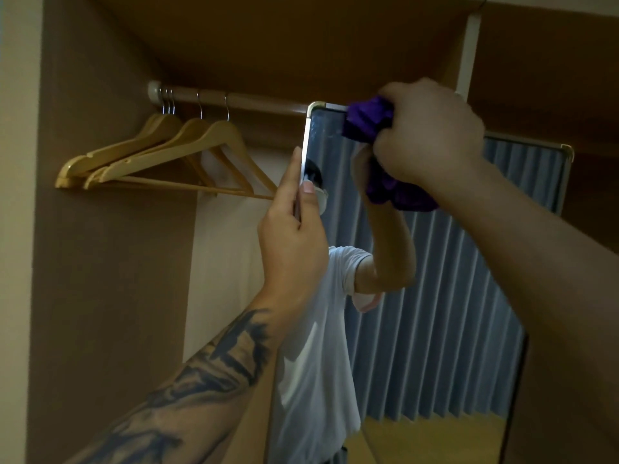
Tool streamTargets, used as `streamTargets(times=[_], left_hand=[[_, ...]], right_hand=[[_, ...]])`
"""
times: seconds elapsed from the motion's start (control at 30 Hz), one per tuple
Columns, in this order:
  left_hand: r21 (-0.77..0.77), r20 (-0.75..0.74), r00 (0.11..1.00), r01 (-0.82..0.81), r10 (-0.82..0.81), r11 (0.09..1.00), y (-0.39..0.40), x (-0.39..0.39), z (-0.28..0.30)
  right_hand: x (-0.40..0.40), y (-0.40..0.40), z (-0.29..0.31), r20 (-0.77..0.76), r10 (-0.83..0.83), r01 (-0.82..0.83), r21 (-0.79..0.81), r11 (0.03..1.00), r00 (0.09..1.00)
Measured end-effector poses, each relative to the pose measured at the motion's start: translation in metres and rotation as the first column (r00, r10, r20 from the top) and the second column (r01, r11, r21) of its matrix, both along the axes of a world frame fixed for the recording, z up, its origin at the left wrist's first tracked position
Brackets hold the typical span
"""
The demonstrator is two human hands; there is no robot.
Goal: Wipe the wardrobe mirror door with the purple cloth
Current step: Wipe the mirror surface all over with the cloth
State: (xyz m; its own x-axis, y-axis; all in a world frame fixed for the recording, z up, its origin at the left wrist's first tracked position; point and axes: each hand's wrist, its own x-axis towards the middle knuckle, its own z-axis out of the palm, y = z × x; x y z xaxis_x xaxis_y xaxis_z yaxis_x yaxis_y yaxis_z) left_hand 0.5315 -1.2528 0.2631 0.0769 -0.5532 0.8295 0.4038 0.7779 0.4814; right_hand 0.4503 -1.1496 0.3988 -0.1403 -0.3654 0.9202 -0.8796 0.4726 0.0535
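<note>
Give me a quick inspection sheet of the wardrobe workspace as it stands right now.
Surface: mirror door swung open, glass streaky near its top left corner.
Job's things: purple cloth bunched up, pressed on the mirror's top edge.
Clutter: wooden hangers bunched at the left end of the rail.
Grippers: right hand clutches the cloth; left hand grips the door's left edge.
Cables: nothing seen.
Surroundings: brown wardrobe interior; pleated curtain reflected in the glass.
</note>
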Motion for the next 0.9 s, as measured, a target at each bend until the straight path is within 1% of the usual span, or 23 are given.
streamTargets(times=[0.1, 0.17, 0.23, 0.37, 0.43, 0.5, 0.57, 0.63, 0.67, 0.73, 0.8, 0.87, 0.9], left_hand=[[0.010, 0.018, 1.000, 0.025, -0.025, 1.000, 0.000, 0.002, 0.000], [0.031, -0.007, 0.997, 0.077, -0.076, 0.997, -0.002, 0.003, -0.003], [0.051, -0.052, 0.990, 0.133, -0.130, 0.990, -0.004, 0.005, -0.013], [0.112, -0.078, 0.983, 0.176, -0.168, 0.978, -0.001, 0.006, -0.031], [0.115, -0.092, 0.978, 0.198, -0.188, 0.973, 0.003, 0.008, -0.037], [0.112, -0.102, 0.976, 0.204, -0.193, 0.973, 0.004, 0.009, -0.042], [0.121, -0.090, 0.977, 0.205, -0.195, 0.971, 0.003, 0.010, -0.047], [0.134, -0.090, 0.973, 0.221, -0.210, 0.966, 0.004, 0.013, -0.047], [0.141, -0.095, 0.970, 0.233, -0.222, 0.962, 0.005, 0.014, -0.047], [0.171, -0.097, 0.967, 0.248, -0.234, 0.954, 0.003, 0.017, -0.046], [0.198, -0.083, 0.965, 0.261, -0.249, 0.945, -0.001, 0.018, -0.044], [0.198, -0.074, 0.959, 0.282, -0.272, 0.939, 0.000, 0.022, -0.040], [0.188, -0.078, 0.957, 0.288, -0.278, 0.939, 0.002, 0.026, -0.037]], right_hand=[[0.039, -0.026, -0.004, -0.149, 0.112, -0.103, 0.061, 0.993, 0.983], [0.053, -0.036, -0.006, -0.292, 0.121, -0.094, 0.104, 0.990, 0.949], [0.052, -0.036, -0.004, -0.411, 0.091, -0.026, 0.160, 0.987, 0.907], [0.042, -0.022, 0.005, -0.543, 0.115, 0.073, 0.313, 0.947, 0.832], [0.047, -0.016, 0.010, -0.610, 0.128, 0.165, 0.401, 0.901, 0.782], [0.053, -0.015, 0.007, -0.685, 0.156, 0.267, 0.469, 0.841, 0.712], [0.055, -0.017, -0.004, -0.725, 0.208, 0.324, 0.519, 0.791, 0.656], [0.051, -0.018, -0.008, -0.726, 0.208, 0.321, 0.517, 0.794, 0.655], [0.048, -0.017, -0.005, -0.708, 0.192, 0.291, 0.500, 0.816, 0.680], [0.044, -0.012, 0.002, -0.609, 0.169, 0.169, 0.458, 0.873, 0.775], [0.042, -0.011, 0.000, -0.477, 0.192, 0.024, 0.410, 0.912, 0.858], [0.041, -0.017, -0.009, -0.399, 0.229, -0.057, 0.398, 0.915, 0.888], [0.041, -0.019, -0.014, -0.349, 0.295, -0.148, 0.390, 0.909, 0.890]])
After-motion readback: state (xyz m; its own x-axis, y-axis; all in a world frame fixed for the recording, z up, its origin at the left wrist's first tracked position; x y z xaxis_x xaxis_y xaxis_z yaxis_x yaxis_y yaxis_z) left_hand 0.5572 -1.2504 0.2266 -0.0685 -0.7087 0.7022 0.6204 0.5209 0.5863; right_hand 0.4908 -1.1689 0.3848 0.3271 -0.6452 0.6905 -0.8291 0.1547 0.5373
